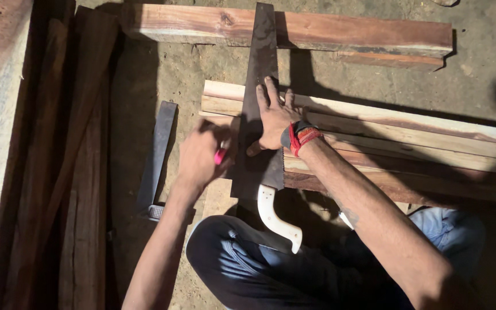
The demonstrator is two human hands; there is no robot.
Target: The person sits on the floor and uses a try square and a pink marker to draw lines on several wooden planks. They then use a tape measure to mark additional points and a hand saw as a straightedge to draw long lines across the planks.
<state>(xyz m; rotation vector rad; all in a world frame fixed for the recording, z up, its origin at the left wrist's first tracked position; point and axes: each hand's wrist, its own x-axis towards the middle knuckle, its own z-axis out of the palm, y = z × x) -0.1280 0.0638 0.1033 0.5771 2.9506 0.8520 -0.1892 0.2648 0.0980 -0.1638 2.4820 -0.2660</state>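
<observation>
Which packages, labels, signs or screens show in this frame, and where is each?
None: no package, label, sign or screen is in view.
Only bare things show: a dark saw with a white handle lies flat across pale planks, pressed by the right hand.
The left hand holds a pink marker at the blade's edge.

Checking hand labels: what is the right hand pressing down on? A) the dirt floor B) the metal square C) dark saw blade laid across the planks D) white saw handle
C: the right hand lies flat, fingers spread, on the saw blade laid across the stacked planks; the white handle is free.
</observation>
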